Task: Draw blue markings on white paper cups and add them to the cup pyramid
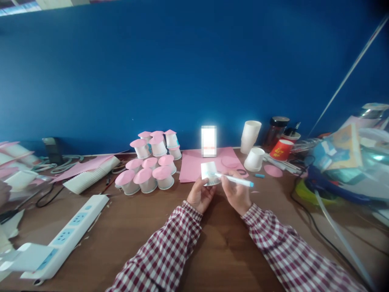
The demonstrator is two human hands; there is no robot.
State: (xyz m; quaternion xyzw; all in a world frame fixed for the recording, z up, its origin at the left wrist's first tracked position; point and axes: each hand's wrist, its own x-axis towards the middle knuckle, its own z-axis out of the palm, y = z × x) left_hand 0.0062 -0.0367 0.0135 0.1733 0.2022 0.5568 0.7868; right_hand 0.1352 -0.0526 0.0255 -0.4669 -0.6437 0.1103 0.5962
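My left hand (201, 195) is closed around the lower side of a white paper cup (208, 170), which is turned upside down above the near edge of a pink paper sheet (191, 165). Between the fingers of my right hand (236, 194) is a white marker with a light blue end (240, 181). The marker's other end meets the cup's right side, though whether it touches is hard to tell. Some faint blue marks show low on the cup. A small blue pen cap (259, 176) lies to the right of the sheet.
Several cups with pink cone tops (143, 178) stand at left. Right are an upturned white cup (254, 159), a cup stack (251, 136), scissors (241, 172), a pink paper disc (273, 170) and a red cup (282, 149). A power strip (74, 231) lies front left; a blue wall rises behind.
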